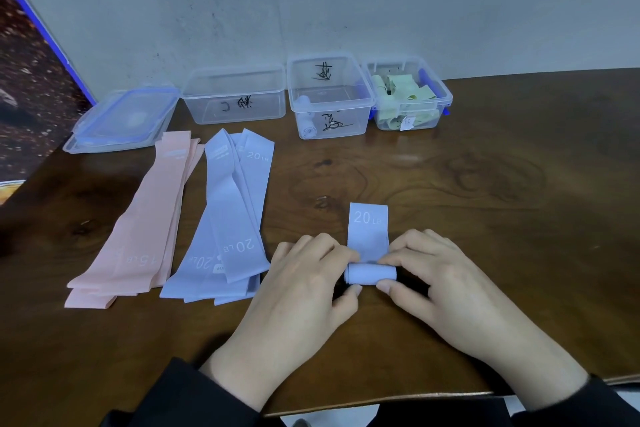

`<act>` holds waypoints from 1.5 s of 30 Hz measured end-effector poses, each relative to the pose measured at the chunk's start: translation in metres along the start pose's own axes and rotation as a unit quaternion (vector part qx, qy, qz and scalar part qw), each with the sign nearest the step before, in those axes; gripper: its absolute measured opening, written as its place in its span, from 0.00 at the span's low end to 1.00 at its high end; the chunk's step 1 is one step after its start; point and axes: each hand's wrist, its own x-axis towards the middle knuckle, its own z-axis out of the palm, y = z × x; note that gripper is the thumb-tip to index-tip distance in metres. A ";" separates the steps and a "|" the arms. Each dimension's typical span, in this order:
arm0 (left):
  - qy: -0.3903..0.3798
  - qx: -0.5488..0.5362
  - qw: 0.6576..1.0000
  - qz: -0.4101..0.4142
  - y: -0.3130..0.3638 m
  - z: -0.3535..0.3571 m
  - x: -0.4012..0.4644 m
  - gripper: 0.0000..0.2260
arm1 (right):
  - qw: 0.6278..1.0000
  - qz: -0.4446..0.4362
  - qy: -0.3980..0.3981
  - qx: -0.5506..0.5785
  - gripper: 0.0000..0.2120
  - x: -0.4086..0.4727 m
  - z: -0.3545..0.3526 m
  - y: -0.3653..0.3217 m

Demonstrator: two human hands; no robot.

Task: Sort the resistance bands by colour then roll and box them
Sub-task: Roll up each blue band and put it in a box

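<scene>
A lavender band (367, 229) marked 20 LB lies in front of me, its near end wound into a roll (370, 274). My left hand (304, 281) pinches the roll's left end and my right hand (436, 277) pinches its right end. A pile of flat lavender bands (228, 218) lies to the left, with a pile of pink bands (145, 218) beside it. At the back stand three clear boxes: an empty one (234, 95), a middle one (329, 97) holding lavender rolls (306, 118), and a right one (408, 94) full of pale green rolls (401, 90).
Stacked blue-rimmed lids (121, 121) sit at the back left of the dark wooden table (485, 184). A poster leans against the wall at the far left. The table's front edge runs just below my wrists.
</scene>
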 end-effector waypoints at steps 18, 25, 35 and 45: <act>-0.001 0.003 1.000 -0.005 0.001 -0.001 -0.001 0.17 | 1.000 0.009 -0.012 0.005 0.13 0.001 -0.003 0.000; -0.004 0.005 1.000 0.000 -0.001 0.001 0.000 0.12 | 1.000 0.009 0.001 0.007 0.19 0.001 -0.001 -0.001; -0.009 -0.004 1.000 -0.006 0.000 -0.002 -0.001 0.15 | 1.000 0.003 0.005 0.012 0.15 0.001 -0.001 0.000; -0.012 -0.006 1.000 -0.011 0.001 -0.002 -0.001 0.16 | 1.000 -0.003 0.004 0.020 0.14 0.001 -0.001 0.000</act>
